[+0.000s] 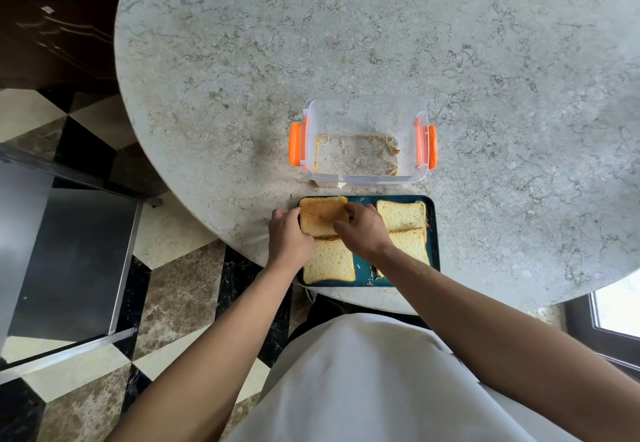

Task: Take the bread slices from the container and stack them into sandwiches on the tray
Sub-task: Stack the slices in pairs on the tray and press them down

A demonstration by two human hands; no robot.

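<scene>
2 hands meet on a toasted bread slice (320,216) at the far left corner of the teal tray (433,233). The left hand (288,239) pinches its left edge; the right hand (360,230) curls its fingers onto the right edge. 3 paler slices lie around them: 1 (330,265) just below the left hand, 2 right of the right hand (401,214) (414,242). Beyond the hands stands the clear container (363,140) with orange latches, only crumbs inside.
</scene>
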